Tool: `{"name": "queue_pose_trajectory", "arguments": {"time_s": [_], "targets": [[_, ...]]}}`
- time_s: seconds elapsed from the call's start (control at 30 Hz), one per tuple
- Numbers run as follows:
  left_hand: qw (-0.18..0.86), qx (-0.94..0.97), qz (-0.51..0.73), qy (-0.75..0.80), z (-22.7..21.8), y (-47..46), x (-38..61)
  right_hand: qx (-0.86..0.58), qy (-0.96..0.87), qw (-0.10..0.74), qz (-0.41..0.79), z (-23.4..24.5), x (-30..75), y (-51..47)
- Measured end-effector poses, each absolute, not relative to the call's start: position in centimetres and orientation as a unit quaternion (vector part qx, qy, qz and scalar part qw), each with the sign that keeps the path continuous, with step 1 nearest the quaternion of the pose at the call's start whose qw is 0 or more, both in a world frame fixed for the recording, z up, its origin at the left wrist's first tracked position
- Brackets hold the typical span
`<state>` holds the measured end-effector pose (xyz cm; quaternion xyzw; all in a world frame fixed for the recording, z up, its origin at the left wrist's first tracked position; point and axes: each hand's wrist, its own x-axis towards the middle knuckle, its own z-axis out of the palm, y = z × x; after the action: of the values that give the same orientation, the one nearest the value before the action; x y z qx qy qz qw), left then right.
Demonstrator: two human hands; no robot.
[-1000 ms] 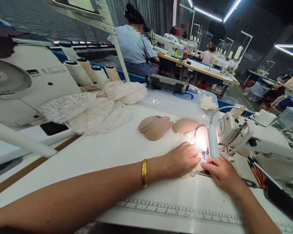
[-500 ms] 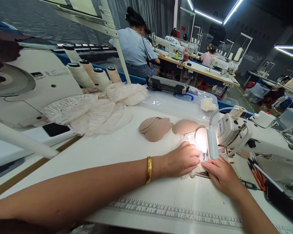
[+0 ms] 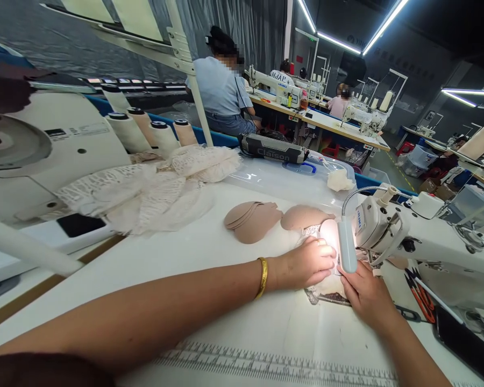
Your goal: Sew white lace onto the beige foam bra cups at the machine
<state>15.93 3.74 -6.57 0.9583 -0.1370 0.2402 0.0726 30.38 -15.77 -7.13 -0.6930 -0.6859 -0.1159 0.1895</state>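
Observation:
My left hand (image 3: 311,262), with a gold bangle (image 3: 262,278) at the wrist, has its fingers curled down on a pale lace-trimmed cloth piece (image 3: 328,235) under bright light. Opposite it, my right hand (image 3: 366,293) lies with stretched fingers at the cloth's right side; the lamp partly hides its fingertips. Both hands are close to the needle area of a white sewing machine (image 3: 381,228), where the lamp (image 3: 347,247) covers the needle. Just behind are a beige cup-shaped piece (image 3: 304,217) and a fanned stack of beige pieces (image 3: 253,221).
White lace (image 3: 157,188) is heaped at the left, near several thread cones (image 3: 163,137). Orange-handled scissors (image 3: 421,298) and a dark phone (image 3: 465,344) lie at the right. A ruler strip (image 3: 266,360) runs along the front. A seated person (image 3: 221,91) is beyond the table.
The view has tilted and shifted slightly. My left hand has moved a little right and forward with the cloth, and more of the dark metal plate shows below the fingers.

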Motion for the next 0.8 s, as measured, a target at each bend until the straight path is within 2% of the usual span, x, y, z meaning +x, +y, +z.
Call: {"name": "queue_pose_trajectory", "arguments": {"time_s": [0.2,0.8], "targets": [[0.041,0.961,0.231,-0.149,-5.9,3.4,15.6,-0.696,-0.683,0.184,-0.122,-7.2,30.3,-15.7],[0.118,0.95,0.223,-0.186,-6.5,4.4,16.8,-0.69,-0.692,0.176,-0.116,-7.1,30.3,-15.8]]}}
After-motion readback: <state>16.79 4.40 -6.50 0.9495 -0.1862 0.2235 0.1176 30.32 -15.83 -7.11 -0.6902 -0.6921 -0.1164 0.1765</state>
